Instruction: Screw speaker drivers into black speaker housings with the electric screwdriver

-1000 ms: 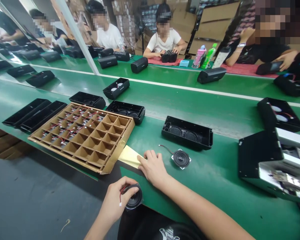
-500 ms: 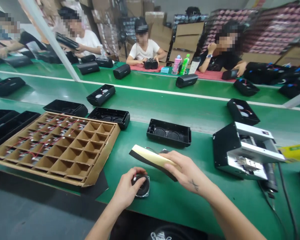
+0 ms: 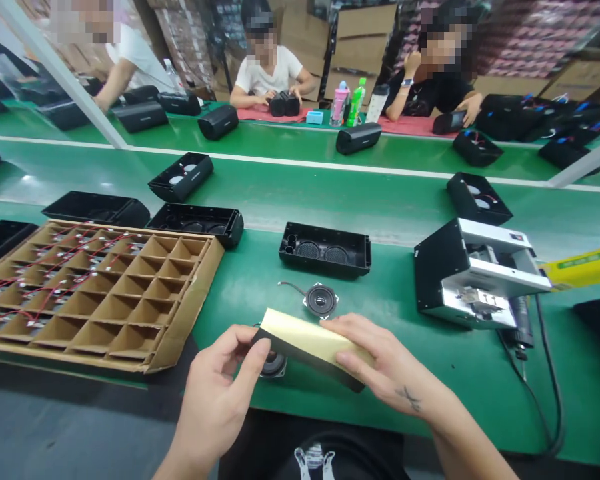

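Between my two hands is a black foam strip (image 3: 305, 337) with a pale yellow backing facing up. My right hand (image 3: 380, 360) grips its right part, thumb on one side and fingers on the other. At its left corner, the thumb and fingers of my left hand (image 3: 220, 380) pinch the edge. A round black speaker driver (image 3: 275, 368) lies on the green table below, partly hidden by the strip and my left fingers. Farther back rests a second speaker driver (image 3: 321, 301), cone up, its wire stretching left. Behind that sits an open black speaker housing (image 3: 325, 267).
A cardboard divider tray (image 3: 180, 327) with wired parts stands left. At right is a black and silver machine (image 3: 437, 287) beside a dark tool with a cord (image 3: 523, 327). More housings (image 3: 180, 177) lie on the green line. People (image 3: 267, 73) work across it.
My left hand has left the near speaker driver and moved up to the strip's left corner. The strip is now over part of that driver. The far driver has come into full view.
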### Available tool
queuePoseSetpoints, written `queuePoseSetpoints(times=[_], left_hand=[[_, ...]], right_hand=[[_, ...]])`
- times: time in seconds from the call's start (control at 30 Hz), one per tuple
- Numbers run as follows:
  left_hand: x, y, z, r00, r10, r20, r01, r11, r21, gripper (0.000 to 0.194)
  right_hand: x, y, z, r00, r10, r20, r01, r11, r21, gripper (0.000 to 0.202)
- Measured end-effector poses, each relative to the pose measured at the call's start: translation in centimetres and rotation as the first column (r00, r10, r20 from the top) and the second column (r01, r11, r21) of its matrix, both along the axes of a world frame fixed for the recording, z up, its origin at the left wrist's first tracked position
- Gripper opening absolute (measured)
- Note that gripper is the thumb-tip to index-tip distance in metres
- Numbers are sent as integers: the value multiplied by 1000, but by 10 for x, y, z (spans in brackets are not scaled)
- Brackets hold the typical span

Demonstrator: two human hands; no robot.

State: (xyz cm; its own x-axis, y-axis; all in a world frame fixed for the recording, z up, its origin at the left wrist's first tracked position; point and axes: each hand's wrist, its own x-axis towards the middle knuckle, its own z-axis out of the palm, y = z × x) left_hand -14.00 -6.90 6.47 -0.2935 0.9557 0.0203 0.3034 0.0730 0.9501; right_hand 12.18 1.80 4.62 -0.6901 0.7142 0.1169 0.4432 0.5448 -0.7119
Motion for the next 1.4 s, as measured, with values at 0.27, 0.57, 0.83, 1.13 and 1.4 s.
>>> queuePoseSetpoints(times=[0.27, 0.57, 0.83, 1.13, 1.4], left_hand=[[17, 3, -7, 985, -173, 1, 172, 984, -48, 17], [21, 10, 4, 926, -257, -276, 287, 955, 74, 15], [27, 17, 12, 893, -247, -376, 332, 926, 180, 19], [25, 21, 14, 931, -348, -110, 341, 937, -83, 23], [25, 22, 15, 949, -316, -8, 313, 942, -121, 33]], right_hand=[[-36, -16, 27, 960, -55, -273, 153, 924, 350, 14], [-53, -12, 17, 941, -57, -333, 118, 979, 167, 6], [-46, -8, 23, 944, -15, -329, 37, 998, 60, 9], [-48, -7, 24, 940, -69, -334, 162, 951, 261, 5], [-50, -9, 21, 944, -67, -324, 196, 902, 386, 10]])
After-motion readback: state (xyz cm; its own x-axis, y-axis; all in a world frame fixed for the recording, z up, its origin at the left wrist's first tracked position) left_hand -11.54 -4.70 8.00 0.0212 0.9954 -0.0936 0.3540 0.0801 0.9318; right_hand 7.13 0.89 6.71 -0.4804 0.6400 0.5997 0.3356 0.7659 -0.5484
